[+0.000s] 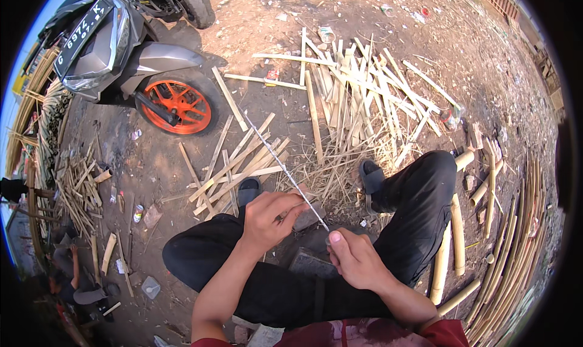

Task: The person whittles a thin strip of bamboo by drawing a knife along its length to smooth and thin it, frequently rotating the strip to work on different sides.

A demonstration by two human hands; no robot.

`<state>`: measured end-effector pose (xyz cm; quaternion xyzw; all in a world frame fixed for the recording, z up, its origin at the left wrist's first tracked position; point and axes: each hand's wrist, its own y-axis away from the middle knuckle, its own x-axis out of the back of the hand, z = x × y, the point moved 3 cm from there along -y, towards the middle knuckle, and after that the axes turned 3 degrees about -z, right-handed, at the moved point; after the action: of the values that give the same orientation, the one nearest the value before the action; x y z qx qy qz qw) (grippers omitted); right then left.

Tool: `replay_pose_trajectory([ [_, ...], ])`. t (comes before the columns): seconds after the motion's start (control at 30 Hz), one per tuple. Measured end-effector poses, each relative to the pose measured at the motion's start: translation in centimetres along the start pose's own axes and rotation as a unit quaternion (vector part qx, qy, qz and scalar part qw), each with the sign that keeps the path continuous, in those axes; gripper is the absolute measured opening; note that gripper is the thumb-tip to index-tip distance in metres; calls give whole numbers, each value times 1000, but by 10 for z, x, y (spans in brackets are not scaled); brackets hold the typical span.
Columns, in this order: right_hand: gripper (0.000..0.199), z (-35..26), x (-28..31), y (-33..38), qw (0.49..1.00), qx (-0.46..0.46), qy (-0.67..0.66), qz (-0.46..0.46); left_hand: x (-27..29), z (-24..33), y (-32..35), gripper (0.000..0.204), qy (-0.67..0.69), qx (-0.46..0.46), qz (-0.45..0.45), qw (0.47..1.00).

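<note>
A seated person in black trousers works a thin bamboo strip (276,156) over bare dirt. The left hand (270,219) is closed around the strip partway along it, fingers curled. The right hand (355,259) pinches the strip's near end, thumb on top. From the left hand the strip runs up and away to the left. Beyond both hands lies a pile of split bamboo pieces (352,92). Far beyond the left hand stands a scooter with an orange wheel (176,107). Right of the right hand lie long bamboo poles (516,238).
</note>
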<state>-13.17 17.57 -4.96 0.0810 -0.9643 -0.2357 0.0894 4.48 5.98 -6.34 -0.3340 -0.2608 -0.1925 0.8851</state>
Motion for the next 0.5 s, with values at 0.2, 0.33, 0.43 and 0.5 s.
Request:
replay_pose_trajectory([
  [0.2, 51, -1, 2, 1, 1000, 20, 12, 8, 0, 1, 1, 20, 31, 70, -1, 997],
  [0.33, 49, 0, 4, 5, 999, 20, 29, 5, 2, 1, 1, 23, 31, 32, -16, 999],
  [0.43, 49, 1, 2, 8, 1000, 9, 24, 8, 2, 2, 3, 25, 31, 28, -24, 999],
  [0.5, 49, -1, 1, 9, 1000, 2, 6, 7, 1, 3, 3, 25, 31, 29, -26, 999],
])
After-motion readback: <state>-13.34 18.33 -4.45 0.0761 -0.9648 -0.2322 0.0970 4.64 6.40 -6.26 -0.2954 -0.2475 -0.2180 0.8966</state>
